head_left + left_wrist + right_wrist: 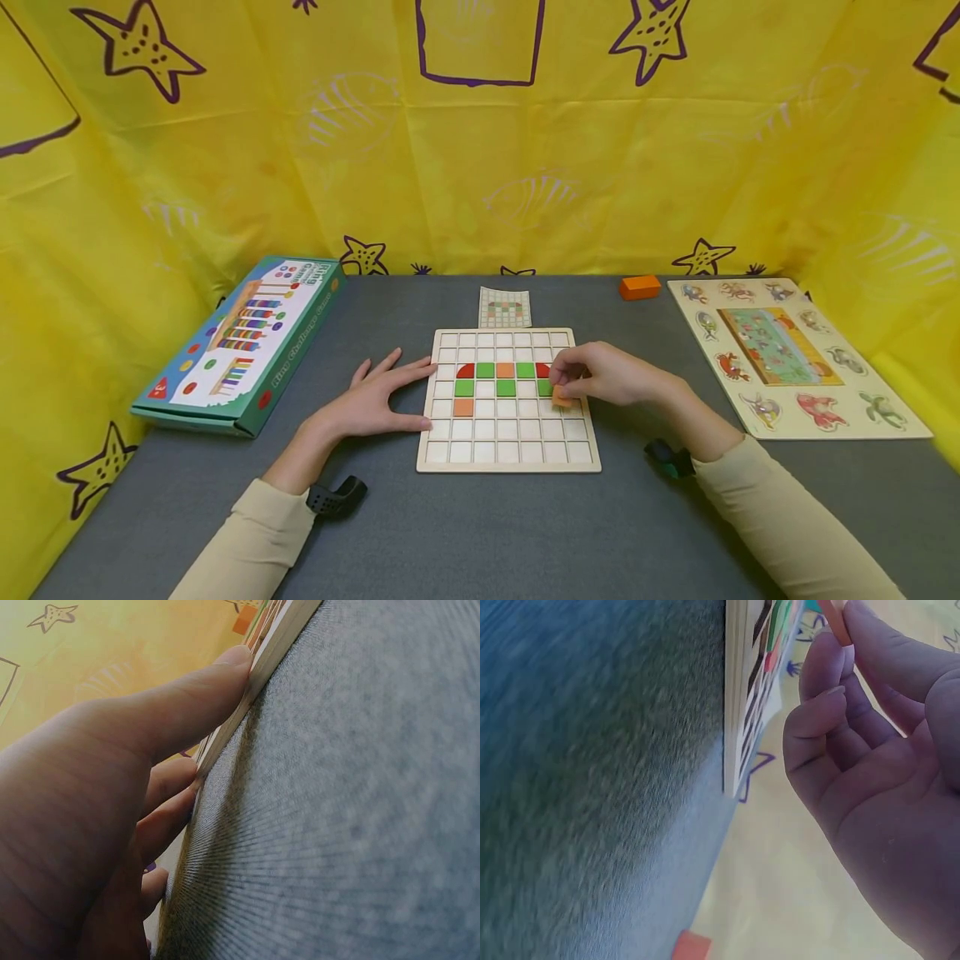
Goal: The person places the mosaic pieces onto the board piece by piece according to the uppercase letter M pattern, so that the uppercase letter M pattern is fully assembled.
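Observation:
A wooden grid board (510, 467) lies on the grey table in the head view. Across its upper rows sit red rounded tiles (466, 372), several green tiles (485, 370) and an orange tile (506, 370); another orange square (463, 407) is lower left. My right hand (611, 375) pinches an orange square tile (561, 398) between thumb and fingers, over the board's right side, below a green tile. The same orange tile (835, 621) shows edge-on in the right wrist view. With fingers spread, my left hand (375, 398) touches the board's left edge with thumb and fingertips.
A small printed pattern card (505, 307) lies just behind the board. To the left is a Ring Challenge Game box (240, 342); to the right, a sea-animal puzzle board (780, 358). An orange block (640, 287) stands at the back, before a yellow curtain (450, 183).

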`<state>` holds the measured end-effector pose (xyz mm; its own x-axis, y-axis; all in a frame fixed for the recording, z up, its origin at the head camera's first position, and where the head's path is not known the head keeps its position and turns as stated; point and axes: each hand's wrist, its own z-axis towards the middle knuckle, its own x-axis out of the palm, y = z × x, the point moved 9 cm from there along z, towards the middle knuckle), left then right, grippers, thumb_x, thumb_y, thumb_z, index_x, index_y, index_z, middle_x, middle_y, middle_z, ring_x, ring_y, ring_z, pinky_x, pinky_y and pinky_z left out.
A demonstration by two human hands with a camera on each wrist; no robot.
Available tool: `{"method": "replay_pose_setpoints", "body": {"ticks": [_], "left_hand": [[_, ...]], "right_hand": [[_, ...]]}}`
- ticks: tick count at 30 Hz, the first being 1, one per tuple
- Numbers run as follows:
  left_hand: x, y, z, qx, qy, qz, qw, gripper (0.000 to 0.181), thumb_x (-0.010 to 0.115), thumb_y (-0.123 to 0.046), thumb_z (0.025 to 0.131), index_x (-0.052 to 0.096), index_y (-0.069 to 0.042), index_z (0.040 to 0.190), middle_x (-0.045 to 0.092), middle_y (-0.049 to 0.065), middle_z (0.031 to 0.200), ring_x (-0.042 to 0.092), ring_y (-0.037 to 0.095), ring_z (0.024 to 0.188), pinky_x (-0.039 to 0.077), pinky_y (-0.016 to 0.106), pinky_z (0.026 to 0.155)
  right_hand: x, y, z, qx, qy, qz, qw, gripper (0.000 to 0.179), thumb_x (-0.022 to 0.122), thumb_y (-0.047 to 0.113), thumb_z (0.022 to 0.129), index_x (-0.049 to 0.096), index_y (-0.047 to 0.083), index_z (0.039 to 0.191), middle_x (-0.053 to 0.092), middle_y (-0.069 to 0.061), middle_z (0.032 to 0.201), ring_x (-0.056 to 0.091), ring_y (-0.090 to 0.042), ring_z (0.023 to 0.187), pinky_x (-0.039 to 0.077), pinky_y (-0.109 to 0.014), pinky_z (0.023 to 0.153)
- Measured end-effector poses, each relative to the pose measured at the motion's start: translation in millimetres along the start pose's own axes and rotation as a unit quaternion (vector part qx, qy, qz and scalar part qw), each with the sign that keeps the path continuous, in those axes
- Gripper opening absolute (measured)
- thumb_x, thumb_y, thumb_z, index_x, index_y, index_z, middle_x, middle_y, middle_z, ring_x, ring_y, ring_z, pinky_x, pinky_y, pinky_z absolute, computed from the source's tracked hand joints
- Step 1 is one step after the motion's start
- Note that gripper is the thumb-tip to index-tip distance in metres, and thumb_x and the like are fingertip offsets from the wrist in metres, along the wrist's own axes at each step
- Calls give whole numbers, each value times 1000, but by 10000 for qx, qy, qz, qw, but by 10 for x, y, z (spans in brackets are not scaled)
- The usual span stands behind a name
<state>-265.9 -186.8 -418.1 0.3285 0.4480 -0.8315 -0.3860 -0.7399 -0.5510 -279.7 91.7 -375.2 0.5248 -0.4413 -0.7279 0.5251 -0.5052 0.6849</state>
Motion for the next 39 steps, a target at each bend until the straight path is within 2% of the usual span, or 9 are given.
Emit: {"method": "replay_pose_setpoints", "body": {"ticks": [15,26,34,39], "left_hand": [[5,-1,0,24,10,-4,10000,88,77,-56,84,43,-20,156,33,2,162,4,42,152,-7,68,111],[-4,-5,-9,-14,9,-13,10000,88,78,-55,84,43,-19,156,33,2,162,4,42,152,-7,68,111],[-2,-10,-4,3,5,-18,10000,88,78,-56,84,43,-19,156,33,2,162,4,42,152,-7,68,111],[-1,0,0,-4,9,10,10000,88,77,-56,84,43,-19,156,32,2,163,4,41,152,-7,68,111]], "right_hand": [[131,76,139,-89,186,72,9998,6,74,8,93,68,10,95,62,7,82,57,-12,77,50,-28,73],[197,62,133,-106,279,-64,9995,8,74,8,93,68,12,93,60,8,81,56,-10,77,48,-28,72],[152,90,75,-235,211,-224,9992,8,77,10,91,70,11,95,63,8,84,58,-10,78,50,-29,73],[88,68,41,18,193,-226,9996,12,77,10,91,71,11,101,64,8,89,59,-13,82,51,-30,78]]}}
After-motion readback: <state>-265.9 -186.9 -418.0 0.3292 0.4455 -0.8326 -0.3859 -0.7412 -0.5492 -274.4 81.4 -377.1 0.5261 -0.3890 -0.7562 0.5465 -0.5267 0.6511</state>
